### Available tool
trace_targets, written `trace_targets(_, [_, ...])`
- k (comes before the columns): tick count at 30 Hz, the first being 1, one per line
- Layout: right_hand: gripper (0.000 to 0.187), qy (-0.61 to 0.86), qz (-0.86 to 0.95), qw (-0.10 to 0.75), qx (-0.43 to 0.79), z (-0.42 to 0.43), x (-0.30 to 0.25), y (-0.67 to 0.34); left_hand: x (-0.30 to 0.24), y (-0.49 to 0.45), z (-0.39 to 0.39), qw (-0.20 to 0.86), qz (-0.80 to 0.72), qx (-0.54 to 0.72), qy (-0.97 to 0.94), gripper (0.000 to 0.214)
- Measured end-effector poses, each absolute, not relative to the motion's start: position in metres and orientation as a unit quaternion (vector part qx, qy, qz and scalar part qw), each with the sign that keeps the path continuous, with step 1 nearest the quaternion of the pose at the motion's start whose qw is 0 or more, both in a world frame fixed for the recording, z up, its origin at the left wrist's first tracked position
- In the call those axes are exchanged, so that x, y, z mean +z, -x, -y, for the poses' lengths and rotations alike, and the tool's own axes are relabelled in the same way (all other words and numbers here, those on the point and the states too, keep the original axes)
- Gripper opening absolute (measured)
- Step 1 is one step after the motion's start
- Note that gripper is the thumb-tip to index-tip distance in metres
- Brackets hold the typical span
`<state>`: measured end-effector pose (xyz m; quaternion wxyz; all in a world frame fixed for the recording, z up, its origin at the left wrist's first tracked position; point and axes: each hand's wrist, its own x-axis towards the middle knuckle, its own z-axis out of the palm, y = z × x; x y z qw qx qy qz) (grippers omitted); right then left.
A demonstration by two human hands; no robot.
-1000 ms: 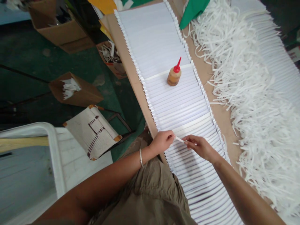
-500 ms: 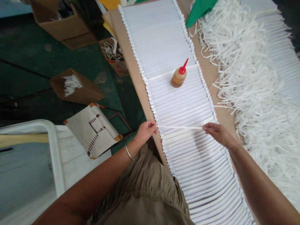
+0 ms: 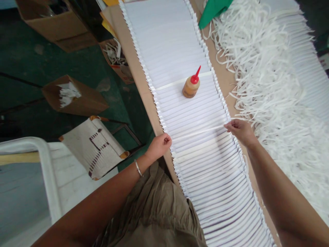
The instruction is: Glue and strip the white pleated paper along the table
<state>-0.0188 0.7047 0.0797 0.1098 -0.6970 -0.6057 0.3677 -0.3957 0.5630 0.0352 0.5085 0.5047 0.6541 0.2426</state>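
The left hand (image 3: 159,145) is closed in a pinch on one end of a thin white paper strip (image 3: 197,132) at the near edge of the table (image 3: 136,73). The strip stretches taut across the row of overlapping white sheets (image 3: 180,44), just short of the glue bottle (image 3: 191,86). It looks feather-light, limp and easy to tear or crease, so the two ends are the sound places to hold. The right hand (image 3: 240,131) pinches the far end, beside the heap of loose strips (image 3: 272,85).
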Motion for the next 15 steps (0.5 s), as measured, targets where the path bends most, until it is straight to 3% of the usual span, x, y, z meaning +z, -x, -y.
trace_targets(9, [0.032,0.724,0.564,0.161,0.363,-0.745,0.050,0.015,0.025,0.370,-0.582,0.394,-0.755,0.172,-0.495,0.013])
trace_targets(15, [0.022,0.734,0.576,0.127,0.336,-0.756,0.048,0.020,0.019,0.368,-0.591,0.378,-0.782,0.141,-0.475,0.013])
